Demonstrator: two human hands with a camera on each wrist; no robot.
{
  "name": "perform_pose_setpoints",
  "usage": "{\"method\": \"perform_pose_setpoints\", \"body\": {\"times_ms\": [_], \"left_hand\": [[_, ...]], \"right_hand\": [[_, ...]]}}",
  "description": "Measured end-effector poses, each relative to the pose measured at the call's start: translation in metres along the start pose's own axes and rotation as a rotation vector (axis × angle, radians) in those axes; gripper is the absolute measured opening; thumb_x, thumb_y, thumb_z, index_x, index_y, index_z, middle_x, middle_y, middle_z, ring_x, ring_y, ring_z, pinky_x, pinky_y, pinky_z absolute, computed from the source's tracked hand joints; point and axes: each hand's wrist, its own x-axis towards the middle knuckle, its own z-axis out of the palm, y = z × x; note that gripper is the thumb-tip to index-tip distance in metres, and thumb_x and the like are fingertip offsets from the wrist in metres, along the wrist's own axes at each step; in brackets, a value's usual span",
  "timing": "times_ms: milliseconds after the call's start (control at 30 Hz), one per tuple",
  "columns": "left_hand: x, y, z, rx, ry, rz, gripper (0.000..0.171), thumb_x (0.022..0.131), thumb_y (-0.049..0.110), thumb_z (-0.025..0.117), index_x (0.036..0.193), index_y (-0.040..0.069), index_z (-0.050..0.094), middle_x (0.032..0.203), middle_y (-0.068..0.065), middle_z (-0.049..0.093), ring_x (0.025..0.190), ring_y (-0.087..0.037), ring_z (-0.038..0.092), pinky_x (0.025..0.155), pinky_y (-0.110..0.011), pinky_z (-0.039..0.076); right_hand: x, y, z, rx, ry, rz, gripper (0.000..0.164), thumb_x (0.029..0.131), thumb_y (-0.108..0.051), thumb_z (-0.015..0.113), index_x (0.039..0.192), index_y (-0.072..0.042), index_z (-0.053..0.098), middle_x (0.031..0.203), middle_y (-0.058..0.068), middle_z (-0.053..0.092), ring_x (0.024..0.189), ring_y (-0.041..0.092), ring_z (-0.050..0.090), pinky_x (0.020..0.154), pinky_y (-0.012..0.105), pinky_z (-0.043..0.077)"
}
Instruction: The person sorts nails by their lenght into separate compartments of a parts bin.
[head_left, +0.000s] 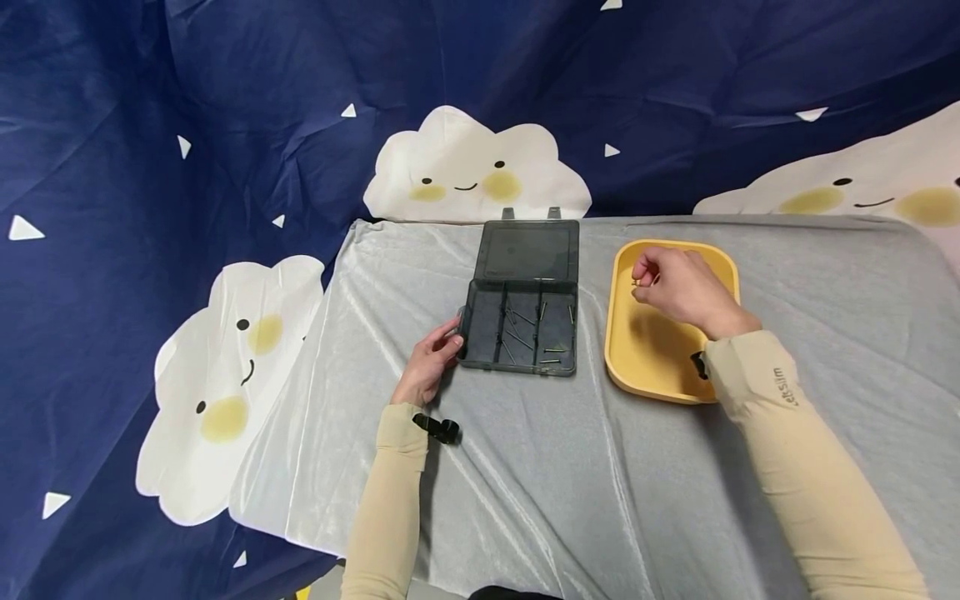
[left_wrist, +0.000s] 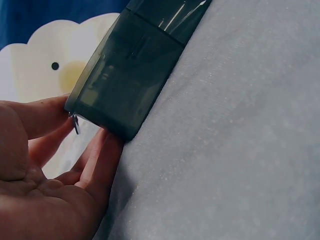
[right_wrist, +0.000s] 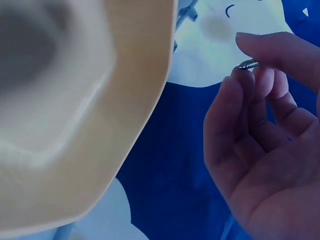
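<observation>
A dark translucent divided box lies on the cloth with its lid folded back. Thin dark screws lie in its middle compartment, and several brass-toned ones in the right compartment. At the box's left wall is my left hand, fingers fairly straight; in the left wrist view the fingertips touch the box's end near a small clip. Over a yellow tray, my right hand pinches a small metal screw between thumb and fingers; its threaded end shows in the right wrist view.
Grey velvety cloth covers the table, with folds running toward the front. Behind it hangs a dark blue backdrop with white clouds. The yellow tray stands to the right of the box, its raised rim beneath my right wrist.
</observation>
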Motion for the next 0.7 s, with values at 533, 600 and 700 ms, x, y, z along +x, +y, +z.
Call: {"method": "perform_pose_setpoints", "body": {"times_ms": [533,600,700], "left_hand": [[-0.001,0.001,0.001,-0.006,0.004,-0.007,0.042,0.097,0.010,0.058,0.137,0.018,0.056,0.127,-0.012,0.057,0.101,-0.012,0.056,0.085,-0.026,0.046],[-0.001,0.001,0.001,-0.007,0.006,-0.010,0.041,0.096,0.011,0.059,0.137,0.018,0.056,0.127,-0.011,0.057,0.101,-0.011,0.056,0.085,-0.025,0.046],[0.000,0.001,0.001,-0.010,0.008,-0.012,0.041,0.096,0.011,0.059,0.137,0.019,0.057,0.126,-0.011,0.058,0.101,-0.012,0.056,0.085,-0.025,0.046]], "right_hand": [[0.001,-0.016,0.010,0.023,0.064,-0.080,0.006,0.076,-0.004,0.066,0.081,-0.007,0.064,0.074,0.006,0.063,0.069,0.019,0.054,0.068,0.031,0.037],[0.001,-0.017,0.013,0.037,0.068,-0.076,0.006,0.076,-0.004,0.066,0.081,-0.006,0.066,0.074,0.006,0.064,0.070,0.019,0.055,0.068,0.031,0.038],[0.001,-0.019,0.017,0.064,0.063,-0.078,0.007,0.078,-0.002,0.065,0.083,-0.006,0.067,0.075,0.006,0.064,0.071,0.019,0.055,0.069,0.030,0.039]]}}
